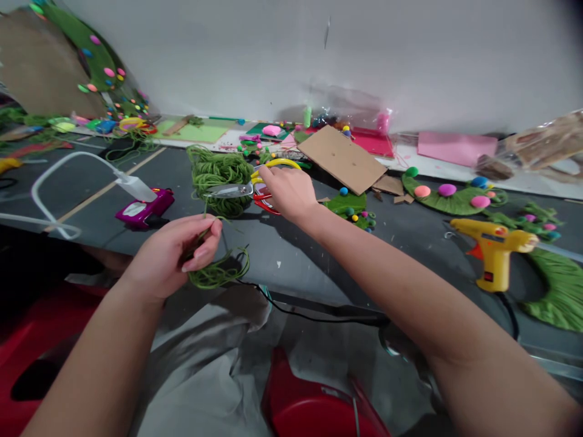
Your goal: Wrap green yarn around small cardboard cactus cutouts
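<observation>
In the head view my left hand [182, 249] is closed round green yarn [220, 269], with a loose loop hanging over the table edge and a thin strand rising from the fingertips. My right hand [289, 191] grips the handles of scissors [230, 191], one handle yellow and the other red. Their metal blades point left, in front of a big green yarn bundle [218, 173] on the dark table. The right fingers are partly hidden by the back of the hand.
Left stands a purple power adapter [144, 209] with a white plug and cable. A yellow glue gun [494, 246] rests on the right beside a yarn-wrapped green ring [558, 288]. Behind are cardboard [341, 159] and a pompom-trimmed green piece [449, 199]. A red stool [314, 400] stands below.
</observation>
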`<state>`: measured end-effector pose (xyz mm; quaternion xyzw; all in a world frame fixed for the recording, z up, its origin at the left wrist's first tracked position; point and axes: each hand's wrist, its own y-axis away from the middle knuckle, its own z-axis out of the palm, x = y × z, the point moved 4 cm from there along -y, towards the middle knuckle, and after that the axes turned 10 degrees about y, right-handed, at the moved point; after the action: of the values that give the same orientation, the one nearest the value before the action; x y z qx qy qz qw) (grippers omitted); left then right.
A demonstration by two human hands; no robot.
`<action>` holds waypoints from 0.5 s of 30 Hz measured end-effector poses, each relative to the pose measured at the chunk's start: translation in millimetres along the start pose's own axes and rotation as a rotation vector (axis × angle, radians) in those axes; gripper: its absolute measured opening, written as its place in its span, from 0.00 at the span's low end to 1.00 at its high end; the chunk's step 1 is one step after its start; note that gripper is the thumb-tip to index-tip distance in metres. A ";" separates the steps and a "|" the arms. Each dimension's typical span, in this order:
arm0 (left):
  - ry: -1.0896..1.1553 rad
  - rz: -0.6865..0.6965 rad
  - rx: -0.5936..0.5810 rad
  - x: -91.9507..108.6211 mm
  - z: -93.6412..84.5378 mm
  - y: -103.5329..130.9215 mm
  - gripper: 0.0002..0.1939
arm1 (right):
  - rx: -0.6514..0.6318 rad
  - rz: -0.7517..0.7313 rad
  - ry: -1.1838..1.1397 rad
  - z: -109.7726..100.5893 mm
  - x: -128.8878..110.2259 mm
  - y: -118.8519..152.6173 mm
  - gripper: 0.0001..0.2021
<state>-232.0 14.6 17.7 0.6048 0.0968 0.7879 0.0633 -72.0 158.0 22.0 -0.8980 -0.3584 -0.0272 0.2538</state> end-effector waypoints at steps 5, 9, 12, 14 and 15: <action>0.017 -0.006 -0.001 0.9 3.9 1.8 0.12 | -0.037 0.017 -0.035 0.6 -1.4 -2.5 0.15; 0.003 0.006 -0.019 1.5 8.1 2.7 0.12 | -0.042 0.011 -0.042 0.6 -4.0 -2.8 0.16; -0.091 0.049 -0.001 1.2 9.7 2.6 0.12 | -0.035 0.012 -0.053 -3.5 -4.9 -0.9 0.16; -0.247 0.092 0.025 0.4 10.9 -1.0 0.13 | -0.027 0.040 -0.080 -9.7 -0.3 3.5 0.17; -0.356 0.119 0.036 0.0 12.0 -4.8 0.13 | -0.028 0.070 -0.104 -13.5 5.0 7.2 0.18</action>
<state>-220.5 20.3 19.6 0.7403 0.0622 0.6690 0.0218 -61.7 150.3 31.7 -0.9137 -0.3391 0.0235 0.2229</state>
